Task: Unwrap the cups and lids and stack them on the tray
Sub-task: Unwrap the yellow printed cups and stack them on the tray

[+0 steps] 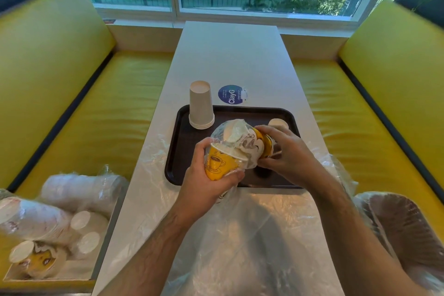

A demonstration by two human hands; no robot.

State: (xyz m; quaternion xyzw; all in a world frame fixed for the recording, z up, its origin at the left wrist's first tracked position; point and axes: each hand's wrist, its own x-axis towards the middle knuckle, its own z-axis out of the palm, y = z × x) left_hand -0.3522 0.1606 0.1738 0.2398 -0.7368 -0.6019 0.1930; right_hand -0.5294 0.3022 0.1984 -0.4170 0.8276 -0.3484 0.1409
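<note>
A dark brown tray [182, 127] lies on the white table. At its far left corner stands an upside-down stack of plain white cups [201, 106]. Over the tray's near half I hold a sleeve of yellow cups with a coffee-cup print [219, 163], still partly inside clear plastic wrap [230, 132]. My left hand [206, 180] grips the near end of the sleeve. My right hand [286, 151] grips its far end and the wrap there. Behind my right hand, a small white cup [278, 124] sits on the tray, partly hidden.
Loose clear plastic [240, 235] covers the near table. A box of wrapped cup sleeves [55, 223] sits on the yellow bench at left. Wrapped dark lids [408, 228] lie at right. A round blue sticker [230, 95] is beyond the tray.
</note>
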